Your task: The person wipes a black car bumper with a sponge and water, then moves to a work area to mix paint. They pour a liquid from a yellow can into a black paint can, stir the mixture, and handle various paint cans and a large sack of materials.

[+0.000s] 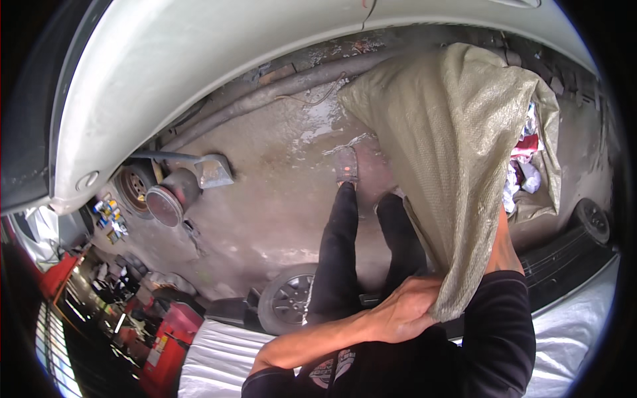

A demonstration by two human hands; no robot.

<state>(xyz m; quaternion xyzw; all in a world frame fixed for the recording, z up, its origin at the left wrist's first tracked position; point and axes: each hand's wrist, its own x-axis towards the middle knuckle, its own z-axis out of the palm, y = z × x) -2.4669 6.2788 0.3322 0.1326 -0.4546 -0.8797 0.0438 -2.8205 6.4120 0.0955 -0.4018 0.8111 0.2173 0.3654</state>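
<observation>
The large olive-green woven plastic sack (458, 166) hangs open-mouthed over the wet concrete floor (279, 192), mid-carry as I judge it; next it needs a firmer two-handed hold. The left hand (405, 308) clenches its lower corner, while the right hand is hidden behind the fabric, its grip impossible to tell.
</observation>
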